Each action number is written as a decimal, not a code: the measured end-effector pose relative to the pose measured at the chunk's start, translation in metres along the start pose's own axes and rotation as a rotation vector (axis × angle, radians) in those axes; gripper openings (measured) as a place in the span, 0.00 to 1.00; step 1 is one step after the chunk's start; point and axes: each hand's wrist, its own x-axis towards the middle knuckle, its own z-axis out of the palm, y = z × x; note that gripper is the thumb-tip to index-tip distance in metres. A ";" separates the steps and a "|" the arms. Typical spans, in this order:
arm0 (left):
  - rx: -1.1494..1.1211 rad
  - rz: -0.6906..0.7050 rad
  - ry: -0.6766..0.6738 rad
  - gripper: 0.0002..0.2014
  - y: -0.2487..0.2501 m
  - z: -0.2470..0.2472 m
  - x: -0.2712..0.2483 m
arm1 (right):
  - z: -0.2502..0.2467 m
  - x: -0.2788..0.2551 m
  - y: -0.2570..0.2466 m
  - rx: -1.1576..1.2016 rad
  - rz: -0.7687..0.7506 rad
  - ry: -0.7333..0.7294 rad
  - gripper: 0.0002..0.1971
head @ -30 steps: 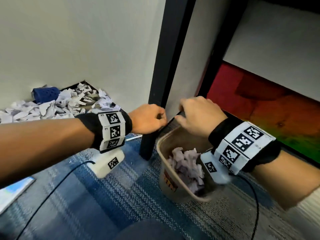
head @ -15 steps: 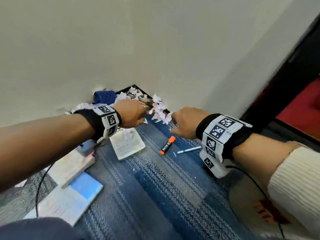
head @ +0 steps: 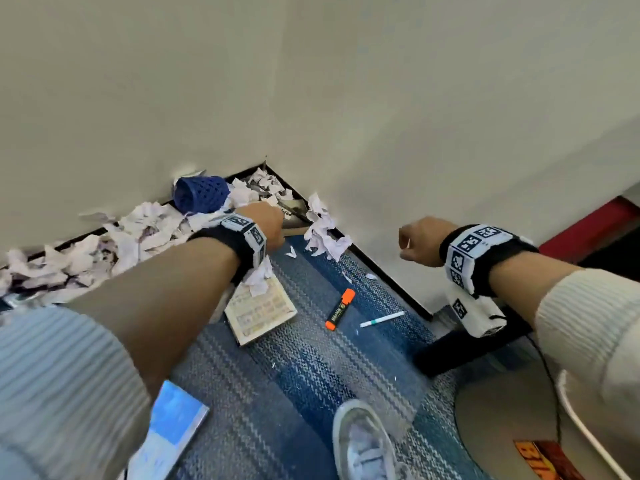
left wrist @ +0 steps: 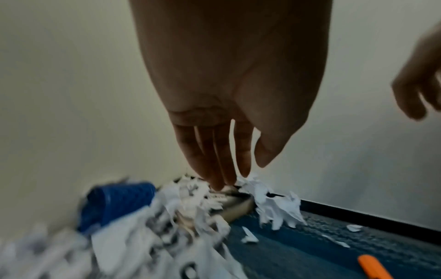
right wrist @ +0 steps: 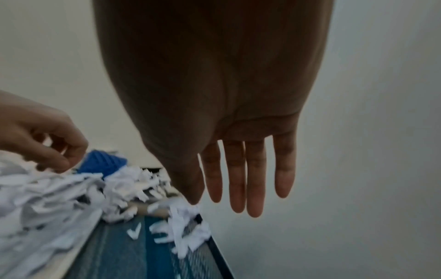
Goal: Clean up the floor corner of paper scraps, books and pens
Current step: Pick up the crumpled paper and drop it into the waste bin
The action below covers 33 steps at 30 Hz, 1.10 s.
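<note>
Torn white paper scraps point(head: 104, 247) lie heaped along the left wall and into the corner, with a separate clump point(head: 323, 233) by the right wall. My left hand point(head: 268, 221) reaches into the corner; its fingers point(left wrist: 214, 169) hang straight down with their tips just at the scraps point(left wrist: 195, 190) and hold nothing. My right hand point(head: 415, 244) hovers by the right wall with straight, empty fingers point(right wrist: 253, 188). On the blue carpet lie a small booklet point(head: 259, 311), an orange highlighter point(head: 341, 308) and a white pen point(head: 381, 319).
A blue mesh cup point(head: 201, 194) lies on its side among the scraps by the wall. A blue-covered book point(head: 173, 420) lies near my left elbow. The beige bin point(head: 502, 427) stands at lower right beside a black furniture foot point(head: 460, 348). My shoe point(head: 363, 441) is on the carpet.
Both hands left the bin's rim and the view swung to the corner. Since then the left hand has gone deeper into the scraps, and the right hand has drifted right, away from them.
</note>
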 end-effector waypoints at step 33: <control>-0.350 -0.306 0.045 0.17 0.036 0.163 0.012 | 0.196 0.158 -0.045 0.480 0.057 0.077 0.12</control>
